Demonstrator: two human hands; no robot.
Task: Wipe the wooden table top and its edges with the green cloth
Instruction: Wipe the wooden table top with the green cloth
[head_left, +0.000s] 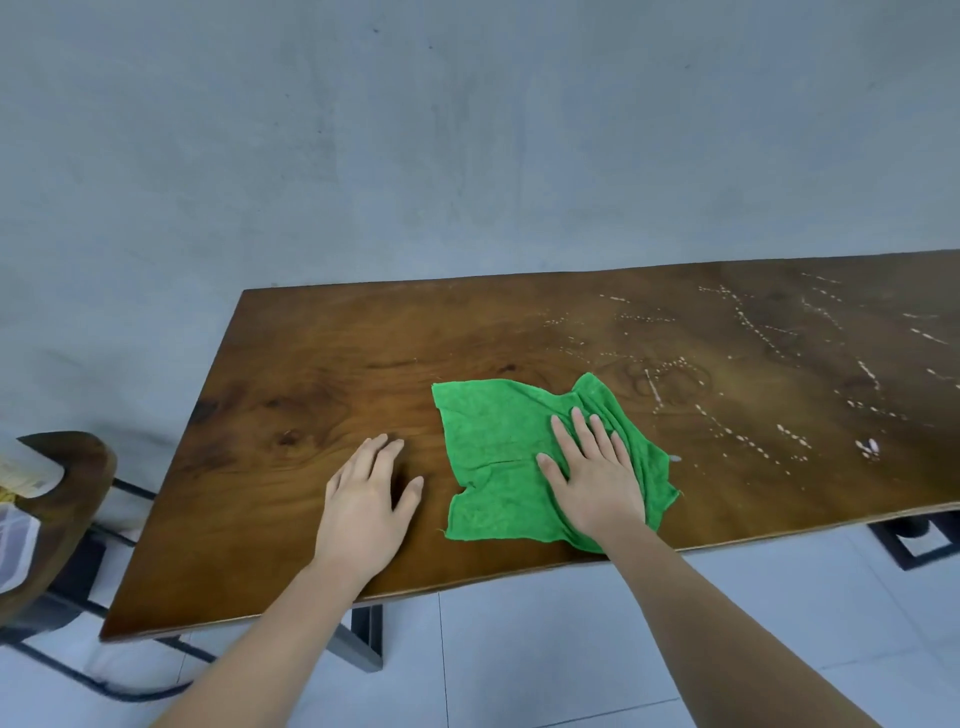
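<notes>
Right hand presses flat-fingered on the soft, light cloth, likely to bunch; left hand rests flat on the worktop.

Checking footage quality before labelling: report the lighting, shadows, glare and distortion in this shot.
Head view: soft, even light; a dark shadow under the left hand; dull sheen on the wooden table top at its right part; wide-angle lens bows its near edge; green cloth and right hand sharp.
</notes>
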